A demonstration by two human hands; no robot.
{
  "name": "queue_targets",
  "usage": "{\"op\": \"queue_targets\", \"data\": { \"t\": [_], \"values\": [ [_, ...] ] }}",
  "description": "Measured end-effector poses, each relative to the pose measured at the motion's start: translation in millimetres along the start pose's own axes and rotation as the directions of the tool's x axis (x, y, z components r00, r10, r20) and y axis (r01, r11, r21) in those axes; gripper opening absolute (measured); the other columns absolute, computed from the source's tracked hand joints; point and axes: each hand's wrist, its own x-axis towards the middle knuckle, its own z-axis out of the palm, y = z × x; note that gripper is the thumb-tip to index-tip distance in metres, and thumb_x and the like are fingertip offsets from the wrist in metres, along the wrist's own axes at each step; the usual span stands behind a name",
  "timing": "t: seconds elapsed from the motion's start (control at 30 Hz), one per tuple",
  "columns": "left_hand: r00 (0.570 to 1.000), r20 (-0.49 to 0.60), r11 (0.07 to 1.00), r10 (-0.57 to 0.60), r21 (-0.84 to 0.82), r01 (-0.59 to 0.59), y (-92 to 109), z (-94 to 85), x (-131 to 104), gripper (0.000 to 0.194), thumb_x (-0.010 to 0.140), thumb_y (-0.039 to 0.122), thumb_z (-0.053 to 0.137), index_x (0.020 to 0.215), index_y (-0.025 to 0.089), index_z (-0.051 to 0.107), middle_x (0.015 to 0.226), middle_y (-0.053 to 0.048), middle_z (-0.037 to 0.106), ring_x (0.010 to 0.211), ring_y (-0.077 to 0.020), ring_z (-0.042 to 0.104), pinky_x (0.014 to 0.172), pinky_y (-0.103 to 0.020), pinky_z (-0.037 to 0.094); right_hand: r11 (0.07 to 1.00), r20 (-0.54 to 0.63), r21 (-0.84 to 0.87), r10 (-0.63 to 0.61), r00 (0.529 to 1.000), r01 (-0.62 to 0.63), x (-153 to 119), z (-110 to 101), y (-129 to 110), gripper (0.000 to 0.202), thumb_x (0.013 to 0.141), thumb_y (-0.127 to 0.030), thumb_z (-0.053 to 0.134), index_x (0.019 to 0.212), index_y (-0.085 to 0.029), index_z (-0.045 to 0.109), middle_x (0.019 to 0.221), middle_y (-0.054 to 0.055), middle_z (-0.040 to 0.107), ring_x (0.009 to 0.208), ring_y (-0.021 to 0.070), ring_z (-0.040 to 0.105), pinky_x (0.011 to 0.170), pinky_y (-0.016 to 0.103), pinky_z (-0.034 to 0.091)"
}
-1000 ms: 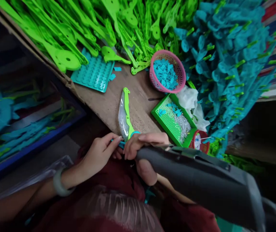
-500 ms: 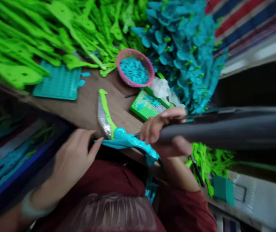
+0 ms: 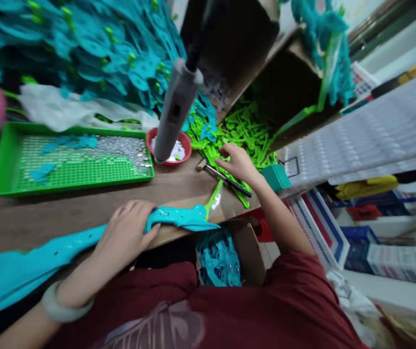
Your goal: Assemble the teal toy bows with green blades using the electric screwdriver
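Note:
A long turquoise plastic piece [image 3: 80, 242] lies along the table's front edge. My left hand [image 3: 130, 225] is closed over its narrow middle, thumb on the near side. At its right end a green part with a shiny silver face [image 3: 214, 199] sticks out. My right hand [image 3: 239, 162] is empty, fingers apart and lightly bent, over a heap of green plastic parts [image 3: 244, 126]. Just below that hand lies a hammer [image 3: 226, 179] with a dark grip. A grey electric screwdriver [image 3: 177, 111] hangs tip down from a black cord, between my hands and farther back.
A green tray [image 3: 73, 182] holds small silver pieces and turquoise bits. Behind it are a white plastic bag [image 3: 58, 104] and a pile of turquoise parts [image 3: 95, 43]. A red bowl [image 3: 188, 150] stands by the screwdriver. Below the edge is a cardboard box [image 3: 249, 252] of turquoise parts.
My right hand has let go of the screwdriver and moved to the green heap. The view has swung right. My left hand now grips the turquoise piece, which has been turned around.

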Motion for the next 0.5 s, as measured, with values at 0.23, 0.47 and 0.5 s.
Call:
{"op": "queue_targets", "data": {
  "t": [0.23,0.47,0.5],
  "values": [
    [0.986,-0.050,0.988,-0.157,-0.002,0.157,6.9,-3.0,-1.2,0.038,0.097,0.057,0.043,0.106,0.023,0.055,0.097,-0.015,0.066,0.096,-0.0385,0.062,0.079,-0.051,0.053,0.945,0.201,-0.323,0.122,0.972,-0.052,-18.7,46.2,44.2,0.030,0.097,-0.035,0.054,0.112,-0.009,0.061,0.116,0.020,0.065,0.111,0.0311,0.058,0.086,0.037,0.044],
    [0.990,-0.042,0.987,-0.137,-0.095,0.132,-2.9,6.0,5.8,0.042,0.094,0.049,0.056,0.121,0.016,0.055,0.132,-0.022,0.061,0.124,-0.0420,0.057,0.101,-0.059,0.049,0.906,0.188,-0.419,0.155,0.970,-0.063,-21.3,45.9,35.0,0.027,0.099,-0.016,0.038,0.114,-0.011,0.061,0.114,0.019,0.064,0.109,0.0299,0.059,0.085,0.039,0.043],
    [0.989,-0.060,0.989,-0.132,-0.082,0.126,-0.2,4.4,4.1,0.042,0.093,0.046,0.059,0.121,0.015,0.055,0.135,-0.023,0.060,0.125,-0.0428,0.057,0.101,-0.061,0.049,0.911,0.180,-0.409,0.132,0.975,-0.048,-20.7,45.4,26.2,0.029,0.099,-0.012,0.035,0.111,-0.011,0.063,0.111,0.019,0.065,0.108,0.0291,0.059,0.085,0.039,0.043]
  ]
}}
